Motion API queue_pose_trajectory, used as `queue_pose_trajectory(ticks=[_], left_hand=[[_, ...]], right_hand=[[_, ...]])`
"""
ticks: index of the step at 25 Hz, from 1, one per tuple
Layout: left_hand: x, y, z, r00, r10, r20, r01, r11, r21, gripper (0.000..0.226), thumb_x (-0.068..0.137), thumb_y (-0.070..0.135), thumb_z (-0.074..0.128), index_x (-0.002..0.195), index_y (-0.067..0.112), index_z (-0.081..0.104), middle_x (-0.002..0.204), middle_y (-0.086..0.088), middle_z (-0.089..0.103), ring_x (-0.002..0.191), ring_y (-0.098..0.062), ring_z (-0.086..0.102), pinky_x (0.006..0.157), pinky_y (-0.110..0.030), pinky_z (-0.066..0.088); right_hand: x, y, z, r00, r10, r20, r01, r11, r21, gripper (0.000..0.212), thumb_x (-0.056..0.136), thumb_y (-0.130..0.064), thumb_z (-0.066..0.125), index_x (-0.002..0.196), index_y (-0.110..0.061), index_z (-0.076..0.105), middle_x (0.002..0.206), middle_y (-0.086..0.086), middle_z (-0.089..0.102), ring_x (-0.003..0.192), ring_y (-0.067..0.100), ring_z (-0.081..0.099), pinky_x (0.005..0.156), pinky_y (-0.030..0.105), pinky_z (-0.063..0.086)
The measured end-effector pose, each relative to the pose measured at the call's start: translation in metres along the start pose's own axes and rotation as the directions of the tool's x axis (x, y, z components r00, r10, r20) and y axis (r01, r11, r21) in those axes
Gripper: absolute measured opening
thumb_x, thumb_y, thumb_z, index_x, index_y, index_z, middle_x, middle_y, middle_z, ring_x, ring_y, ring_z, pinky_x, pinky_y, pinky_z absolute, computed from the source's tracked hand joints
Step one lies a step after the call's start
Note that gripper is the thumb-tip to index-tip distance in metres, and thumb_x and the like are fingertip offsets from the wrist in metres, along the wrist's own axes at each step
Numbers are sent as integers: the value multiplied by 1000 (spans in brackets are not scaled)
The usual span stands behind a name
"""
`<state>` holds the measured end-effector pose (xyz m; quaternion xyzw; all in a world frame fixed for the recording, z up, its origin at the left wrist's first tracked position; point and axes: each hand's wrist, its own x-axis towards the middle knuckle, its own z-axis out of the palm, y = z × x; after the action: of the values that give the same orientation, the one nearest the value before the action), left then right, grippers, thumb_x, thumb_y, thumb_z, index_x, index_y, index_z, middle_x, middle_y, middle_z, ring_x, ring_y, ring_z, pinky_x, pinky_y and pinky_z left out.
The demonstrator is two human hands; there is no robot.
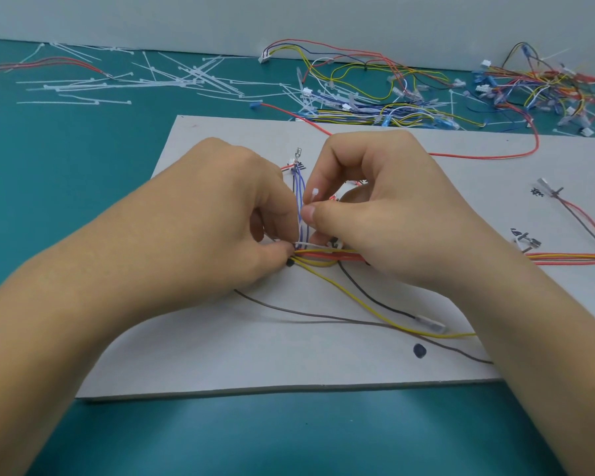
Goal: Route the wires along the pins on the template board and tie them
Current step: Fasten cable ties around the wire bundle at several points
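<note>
White tie [315, 193] pinched: left hand [220, 207], right hand [392, 207], inside board [220, 355] edges.

Table: we see a teal table [66, 201] running back to a pale wall.
Board: a grey template board [255, 355] lies flat on it, nearest us.
Ties: white cable ties [172, 80] are scattered loose at far left.
Wires: tangled wire heaps [375, 97] sit at far centre and far right; a red wire [495, 156] trails from them onto the board.

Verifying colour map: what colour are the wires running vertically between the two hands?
Blue. The vertical wires show best in the head view.
</note>
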<state>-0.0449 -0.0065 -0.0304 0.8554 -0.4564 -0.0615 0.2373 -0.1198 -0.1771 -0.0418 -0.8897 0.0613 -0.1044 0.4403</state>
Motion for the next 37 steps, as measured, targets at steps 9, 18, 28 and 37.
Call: queue_pose_trajectory(ticks=[9,18,28,37], left_hand=[[-3,4,3,988,-123,-87,124,992,3,11,71,28,82,62,31,75,58,14,68,63,13,53,53,-21,38],[-2,0,3,981,-195,-26,193,979,-60,9,67,33,82,67,33,74,66,21,69,66,7,60,48,-8,37],[0,-4,6,985,-172,0,171,981,-91,12,72,28,82,66,28,72,66,22,69,69,4,63,53,-8,43],[-3,-2,3,980,-197,-12,195,976,-97,5,65,41,79,66,44,75,72,9,71,70,0,61,73,-31,55]], right_hand=[[0,-1,1,1000,4,5,-4,1000,-13,18,79,0,73,73,-16,66,76,-1,70,68,13,69,58,23,46],[-1,-1,0,1000,-4,14,4,1000,-8,21,79,-1,72,72,-19,65,75,-1,70,67,17,69,59,26,49],[-1,0,0,1000,-18,23,18,1000,-1,20,79,-2,71,73,-20,64,73,-4,69,65,23,69,59,29,51],[0,1,0,999,-20,28,19,1000,11,21,79,-2,71,72,-20,64,72,-4,68,66,27,70,58,34,54]])
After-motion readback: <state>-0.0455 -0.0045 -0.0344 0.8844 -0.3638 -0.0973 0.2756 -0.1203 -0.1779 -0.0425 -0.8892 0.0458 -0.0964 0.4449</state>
